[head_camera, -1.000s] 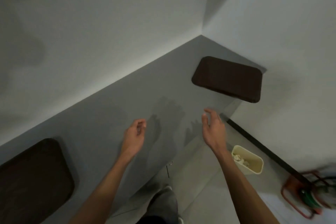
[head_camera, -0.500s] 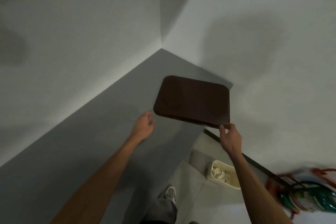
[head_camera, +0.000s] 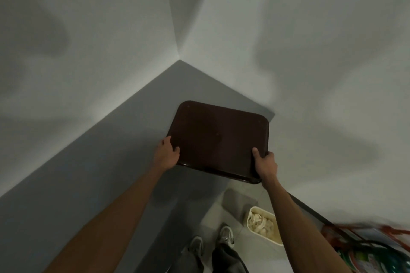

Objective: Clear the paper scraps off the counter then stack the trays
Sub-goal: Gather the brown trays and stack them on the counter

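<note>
A dark brown tray (head_camera: 218,137) lies at the right end of the grey counter (head_camera: 111,162), in the corner of two white walls, its near edge past the counter's end. My left hand (head_camera: 166,153) grips the tray's near left corner, thumb on top. My right hand (head_camera: 265,163) grips the near right corner, thumb on the tray's surface. No paper scraps show on the counter. The other tray is out of view.
A cream bin (head_camera: 264,225) holding crumpled paper scraps stands on the tiled floor below the counter's end, beside my shoes (head_camera: 226,234). A red and green object (head_camera: 363,248), blurred, sits at the lower right by the wall.
My view swung right toward the corner. Both hands reached forward from open and empty above the counter and took hold of the tray's near corners.
</note>
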### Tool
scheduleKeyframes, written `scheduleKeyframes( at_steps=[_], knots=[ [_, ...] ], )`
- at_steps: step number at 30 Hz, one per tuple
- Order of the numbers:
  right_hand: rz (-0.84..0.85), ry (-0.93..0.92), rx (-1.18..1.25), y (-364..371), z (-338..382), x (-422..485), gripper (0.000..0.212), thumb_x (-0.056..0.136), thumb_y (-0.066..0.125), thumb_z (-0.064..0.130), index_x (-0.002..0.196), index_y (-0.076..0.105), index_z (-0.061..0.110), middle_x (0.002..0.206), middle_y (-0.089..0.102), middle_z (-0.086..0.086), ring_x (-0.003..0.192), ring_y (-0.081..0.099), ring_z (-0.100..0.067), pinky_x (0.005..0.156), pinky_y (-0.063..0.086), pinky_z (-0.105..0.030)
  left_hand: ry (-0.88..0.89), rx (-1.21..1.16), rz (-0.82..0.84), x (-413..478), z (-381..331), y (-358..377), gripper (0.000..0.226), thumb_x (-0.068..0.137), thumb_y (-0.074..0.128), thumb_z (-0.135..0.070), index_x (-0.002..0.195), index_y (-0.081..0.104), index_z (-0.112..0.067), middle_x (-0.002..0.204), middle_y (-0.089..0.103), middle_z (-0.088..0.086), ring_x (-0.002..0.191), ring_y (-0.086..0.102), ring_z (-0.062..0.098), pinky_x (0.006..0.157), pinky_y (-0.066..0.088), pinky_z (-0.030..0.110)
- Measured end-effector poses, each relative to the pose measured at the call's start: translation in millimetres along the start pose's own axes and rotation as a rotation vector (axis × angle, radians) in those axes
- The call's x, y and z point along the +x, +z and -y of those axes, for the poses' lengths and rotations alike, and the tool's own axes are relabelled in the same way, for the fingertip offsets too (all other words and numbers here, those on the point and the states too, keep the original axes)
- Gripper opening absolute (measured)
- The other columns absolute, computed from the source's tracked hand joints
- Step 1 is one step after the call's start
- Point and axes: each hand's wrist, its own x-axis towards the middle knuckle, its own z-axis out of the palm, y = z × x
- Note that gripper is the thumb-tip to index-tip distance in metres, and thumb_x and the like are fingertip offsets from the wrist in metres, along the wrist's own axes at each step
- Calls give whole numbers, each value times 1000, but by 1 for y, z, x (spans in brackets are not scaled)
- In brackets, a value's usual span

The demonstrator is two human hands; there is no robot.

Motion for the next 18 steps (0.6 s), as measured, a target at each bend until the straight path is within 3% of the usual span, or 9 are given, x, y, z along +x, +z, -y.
scheduleKeyframes(
  at_steps=[5,9,11,14,16,18],
  knots=[
    [-144,117,187,5,23,8,65,114,21,48,132,60,0,132,63,-24,118,61,-43,94,46,-45,-42,-22,-87,-10,-8,10,63,107,48,-40,161,27,-15,160,35,18,142,43,39,115,37,50],
    [-191,55,230,0,51,-2,69,114,20,50,131,63,-1,130,64,-26,120,61,-43,96,45,-46,-102,-285,-141,-21,6,-2,76,101,37,-68,158,37,-18,157,43,11,142,46,34,117,38,50],
    [-220,-6,295,-4,64,-10,69,113,24,52,130,65,-2,129,65,-27,119,62,-43,99,46,-46,-113,-522,-172,-32,14,-17,73,97,34,-75,144,56,-23,143,60,6,133,56,28,113,44,49],
    [-201,-122,435,-2,82,-20,62,110,35,50,110,71,0,105,69,-17,95,65,-32,88,49,-44,-222,-1044,-125,-59,18,-46,42,108,35,-55,127,62,-29,118,67,1,113,63,25,96,52,42],
    [-175,-252,556,1,93,-34,52,105,44,43,81,64,1,81,62,-8,70,57,-14,73,46,-40,-277,-1258,-65,-75,33,-67,49,105,36,-60,136,55,-27,122,63,11,112,61,32,99,50,48],
    [-132,-344,655,4,106,-50,32,100,47,34,72,53,19,76,51,0,72,50,-13,72,42,-38,-283,-1451,-10,-96,58,-90,64,100,39,-67,138,56,-19,128,60,23,112,61,42,94,54,52]
  ],
)
